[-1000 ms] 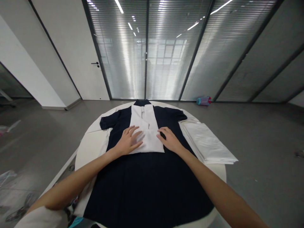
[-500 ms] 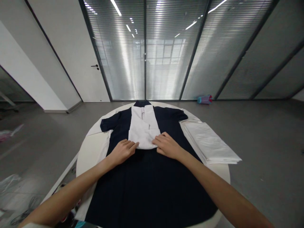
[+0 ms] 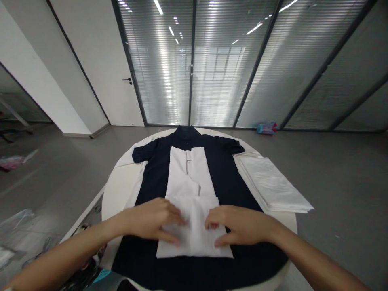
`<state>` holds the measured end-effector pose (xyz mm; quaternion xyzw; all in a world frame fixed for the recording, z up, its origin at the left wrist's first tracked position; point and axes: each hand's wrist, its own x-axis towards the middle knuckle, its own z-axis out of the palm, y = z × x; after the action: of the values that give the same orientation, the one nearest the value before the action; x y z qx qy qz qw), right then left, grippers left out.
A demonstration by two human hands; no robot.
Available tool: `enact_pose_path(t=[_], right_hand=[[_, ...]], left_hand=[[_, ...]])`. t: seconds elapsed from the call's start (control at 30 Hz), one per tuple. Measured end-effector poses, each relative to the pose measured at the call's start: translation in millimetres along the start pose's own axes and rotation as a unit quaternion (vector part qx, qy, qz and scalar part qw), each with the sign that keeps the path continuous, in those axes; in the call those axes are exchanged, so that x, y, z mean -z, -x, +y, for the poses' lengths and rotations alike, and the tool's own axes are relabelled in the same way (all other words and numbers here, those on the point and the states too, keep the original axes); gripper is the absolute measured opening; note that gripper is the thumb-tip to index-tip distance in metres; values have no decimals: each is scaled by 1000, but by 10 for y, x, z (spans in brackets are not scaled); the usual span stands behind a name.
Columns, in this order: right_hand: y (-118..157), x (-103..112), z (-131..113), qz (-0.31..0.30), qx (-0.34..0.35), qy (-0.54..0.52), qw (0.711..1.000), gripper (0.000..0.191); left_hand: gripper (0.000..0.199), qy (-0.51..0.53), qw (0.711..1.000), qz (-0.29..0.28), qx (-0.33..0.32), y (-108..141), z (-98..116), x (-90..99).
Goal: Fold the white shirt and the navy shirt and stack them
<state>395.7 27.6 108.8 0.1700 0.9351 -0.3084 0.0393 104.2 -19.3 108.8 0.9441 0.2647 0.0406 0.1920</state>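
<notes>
A dark navy short-sleeved shirt (image 3: 226, 178) lies flat and spread out on a round white table (image 3: 118, 190), collar at the far side. Down its middle runs a long folded white cloth (image 3: 184, 178) with creases and layered folds. My left hand (image 3: 151, 224) and my right hand (image 3: 239, 226) are close together on the near part of the white cloth. The fingers of both hands curl over a fold there. The cloth's near end lies beyond my fingers, on the navy fabric.
A flat stack of folded white cloth (image 3: 273, 184) lies on the table right of the shirt. Beyond the table are a grey floor and a glass wall with blinds and a door. A blue and pink object (image 3: 266, 128) lies by the wall.
The white cloth now reaches much farther towards me over the navy shirt. Both hands have moved nearer me and closer together, with their fingers curled over the cloth instead of lying flat.
</notes>
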Motion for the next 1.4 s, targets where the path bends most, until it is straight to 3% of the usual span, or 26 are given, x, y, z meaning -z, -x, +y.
enact_pose_path(t=[0.1, 0.17, 0.23, 0.33, 0.5, 0.63, 0.77, 0.87, 0.97, 1.07, 1.17, 1.3, 1.4], right_hand=[[-362, 421, 423, 99, -33, 44, 993, 21], [-678, 743, 780, 155, -57, 99, 981, 23], [-1002, 996, 1137, 195, -105, 147, 964, 31], [-1399, 1184, 1558, 170, -205, 176, 948, 52], [-1708, 1214, 1876, 94, -264, 157, 947, 62], [-1784, 1246, 1946, 83, -289, 158, 941, 63], [-1792, 1343, 1871, 107, -293, 178, 933, 47], [-1683, 1418, 1656, 166, -301, 217, 914, 30], [-1436, 1351, 1310, 257, -263, 315, 875, 23], [-1123, 1028, 926, 298, -193, 420, 835, 19], [-868, 527, 649, 258, -149, 449, 842, 25], [-710, 5, 565, 198, -114, 415, 881, 22], [-693, -101, 638, 194, -123, 382, 895, 18]], left_hand=[[30, -35, 986, 134, 94, -296, -682, 267], [34, -90, 968, 188, 141, -553, -1218, 402], [41, -118, 956, 185, 196, -803, -1704, 453], [49, -122, 947, 135, 264, -1070, -2205, 413], [43, -103, 953, 86, 271, -1175, -2495, 413], [36, -95, 956, 54, 274, -1186, -2522, 550], [20, -128, 942, 69, 301, -1265, -2407, 719], [19, -176, 924, 131, 313, -1307, -2145, 834], [22, -273, 894, 208, 287, -1251, -1718, 826], [17, -365, 870, 231, 237, -1073, -1236, 581], [12, -361, 891, 171, 213, -833, -875, 156], [12, -314, 926, 98, 187, -604, -721, -272], [15, -307, 925, 94, 200, -564, -760, -313]])
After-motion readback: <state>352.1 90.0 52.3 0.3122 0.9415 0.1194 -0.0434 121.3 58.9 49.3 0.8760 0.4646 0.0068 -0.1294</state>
